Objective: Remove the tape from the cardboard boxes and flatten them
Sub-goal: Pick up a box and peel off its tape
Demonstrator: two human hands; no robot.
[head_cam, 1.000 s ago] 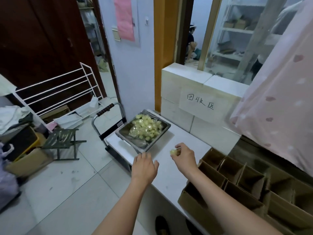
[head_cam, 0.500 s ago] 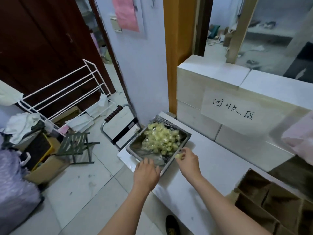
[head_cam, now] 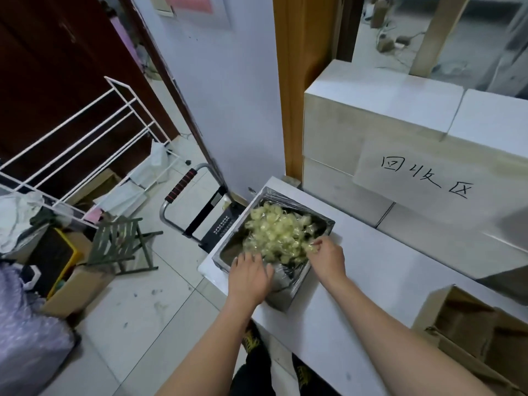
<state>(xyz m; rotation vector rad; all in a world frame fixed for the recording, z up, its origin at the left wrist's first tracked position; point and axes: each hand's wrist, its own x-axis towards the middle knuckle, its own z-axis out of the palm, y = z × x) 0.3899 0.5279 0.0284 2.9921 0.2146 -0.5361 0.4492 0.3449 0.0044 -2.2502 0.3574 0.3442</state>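
Note:
A metal tray stands on the left end of the white table and holds a heap of crumpled yellowish tape wads. My right hand is at the heap's right edge, its fingers curled and pinching a tape wad over the tray. My left hand rests with spread fingers on the tray's near rim. Open brown cardboard boxes stand at the lower right, at the table's near side.
White blocks with a handwritten paper label wall off the table's far side. On the floor to the left are a folded hand truck, a green folding stool, a white wire rack, a cardboard box and a purple bag.
My right hand carried the tape wad from the middle of the table to the heap in the tray. My left hand moved from the table's edge onto the tray's rim. The view swung left.

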